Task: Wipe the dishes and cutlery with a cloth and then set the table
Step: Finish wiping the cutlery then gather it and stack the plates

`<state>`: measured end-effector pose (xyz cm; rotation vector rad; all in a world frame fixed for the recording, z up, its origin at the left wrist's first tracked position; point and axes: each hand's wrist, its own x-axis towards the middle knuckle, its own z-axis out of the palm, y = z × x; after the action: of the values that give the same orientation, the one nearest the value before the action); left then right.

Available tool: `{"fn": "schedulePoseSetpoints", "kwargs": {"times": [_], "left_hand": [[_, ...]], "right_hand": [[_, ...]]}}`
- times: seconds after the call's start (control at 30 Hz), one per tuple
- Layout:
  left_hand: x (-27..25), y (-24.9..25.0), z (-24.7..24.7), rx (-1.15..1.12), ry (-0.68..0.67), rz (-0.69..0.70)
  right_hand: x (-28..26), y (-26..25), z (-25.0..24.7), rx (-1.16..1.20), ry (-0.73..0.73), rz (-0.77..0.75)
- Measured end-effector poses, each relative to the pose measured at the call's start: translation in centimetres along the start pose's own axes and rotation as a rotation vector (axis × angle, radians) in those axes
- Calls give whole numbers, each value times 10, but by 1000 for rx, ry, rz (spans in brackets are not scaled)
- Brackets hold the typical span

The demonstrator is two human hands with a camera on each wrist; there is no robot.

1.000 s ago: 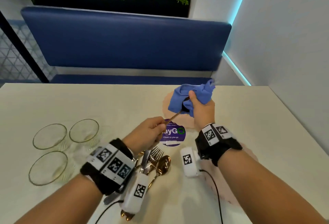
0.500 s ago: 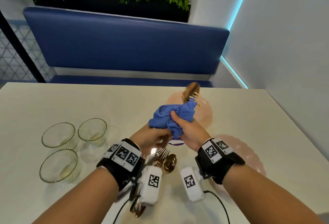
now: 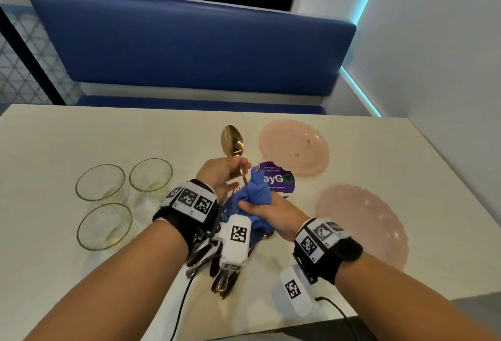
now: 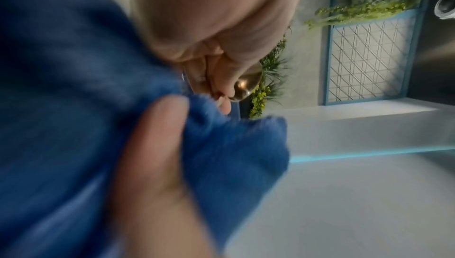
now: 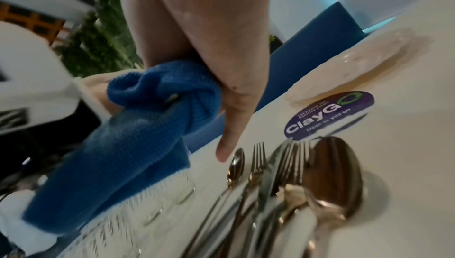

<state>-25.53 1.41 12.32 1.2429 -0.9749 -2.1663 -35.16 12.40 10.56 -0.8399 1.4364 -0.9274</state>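
Observation:
My left hand (image 3: 238, 170) pinches a gold spoon (image 3: 232, 140) just below its bowl, which points up and away from me. The same spoon (image 4: 247, 87) shows past my left fingertips in the left wrist view. My right hand (image 3: 252, 208) grips a bunched blue cloth (image 3: 256, 197) wrapped round the spoon's lower handle, which is hidden. In the right wrist view the cloth (image 5: 147, 126) hangs from my fist above a pile of forks and spoons (image 5: 283, 184). That cutlery pile (image 3: 225, 273) lies on the table under my wrists.
Two pink plates (image 3: 294, 148) (image 3: 363, 227) lie to the right. Three glass bowls (image 3: 100, 182) (image 3: 151, 174) (image 3: 104, 225) stand to the left. A purple round sticker (image 3: 278, 178) is on the white table (image 3: 67, 137). A blue bench runs along the far edge; a wall is on the right.
The cloth has slid off the spoon's bowl and down the handle toward me. My left hand now holds the spoon near its bowl. Both hands have come closer to me.

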Motion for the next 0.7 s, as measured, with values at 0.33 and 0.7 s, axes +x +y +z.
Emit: {"fn": "schedulePoseSetpoints", "kwargs": {"times": [0.33,0.7], "left_hand": [[-4,-4,-53,279,119,21],[21,-72,-17,1224,271,83]], "right_hand": [[-32,9,-73,428,143,8],[-43,-15,-163,958,92,-249]]}}
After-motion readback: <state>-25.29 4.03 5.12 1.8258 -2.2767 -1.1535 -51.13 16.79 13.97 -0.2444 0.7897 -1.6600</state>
